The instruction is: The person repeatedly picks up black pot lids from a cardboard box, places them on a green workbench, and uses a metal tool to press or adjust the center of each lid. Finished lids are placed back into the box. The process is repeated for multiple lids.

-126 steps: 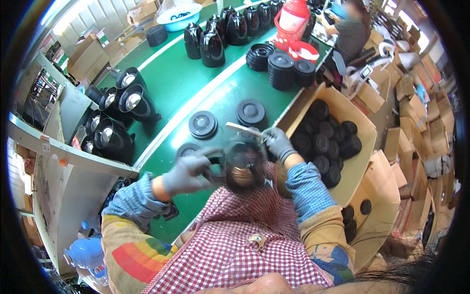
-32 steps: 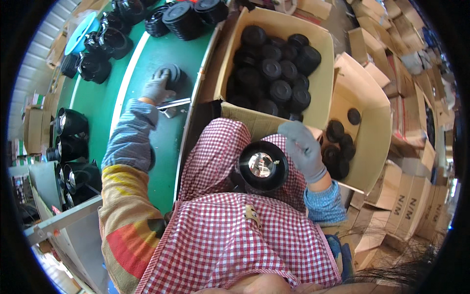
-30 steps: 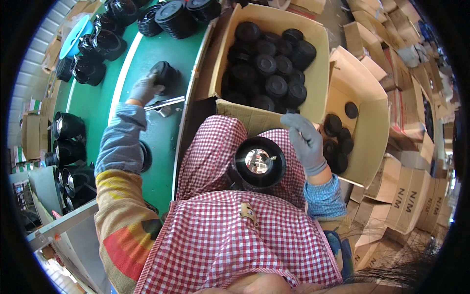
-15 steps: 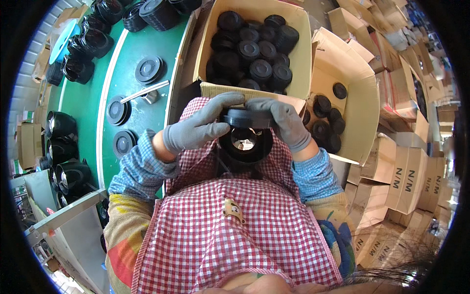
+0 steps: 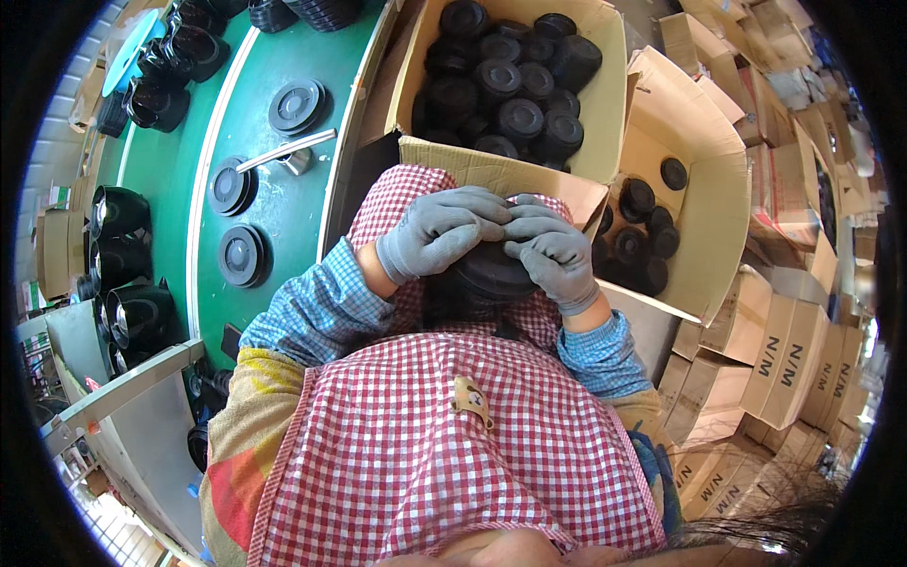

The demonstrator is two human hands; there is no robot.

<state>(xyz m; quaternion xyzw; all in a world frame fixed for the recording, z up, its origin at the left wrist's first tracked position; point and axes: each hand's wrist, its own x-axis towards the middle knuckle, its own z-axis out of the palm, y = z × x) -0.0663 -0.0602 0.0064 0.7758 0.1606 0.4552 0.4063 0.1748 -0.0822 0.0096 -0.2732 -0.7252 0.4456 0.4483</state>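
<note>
In my lap, between my knees, a black round lid-like disc (image 5: 491,274) covers the top of a dark vessel, whose body is mostly hidden beneath it. My left hand (image 5: 442,231), in a grey knitted glove, curls its fingers over the disc's far left edge. My right hand (image 5: 553,250), in a matching glove, grips the far right edge with bent fingers. The fingertips of both hands meet above the disc. Whether the disc is fully seated cannot be made out.
At the left, a green bench (image 5: 283,180) carries black discs (image 5: 297,106), a metal tool (image 5: 295,159) and shiny black vessels (image 5: 142,317). Ahead stands a cardboard box (image 5: 515,180) full of black discs; a second box (image 5: 704,255) holds several more. Stacked cartons (image 5: 784,359) line the right.
The disc has come down onto the vessel and hides its shiny inside. My hands have drawn closer together, with their fingers bent over the far rim. The view has shifted slightly.
</note>
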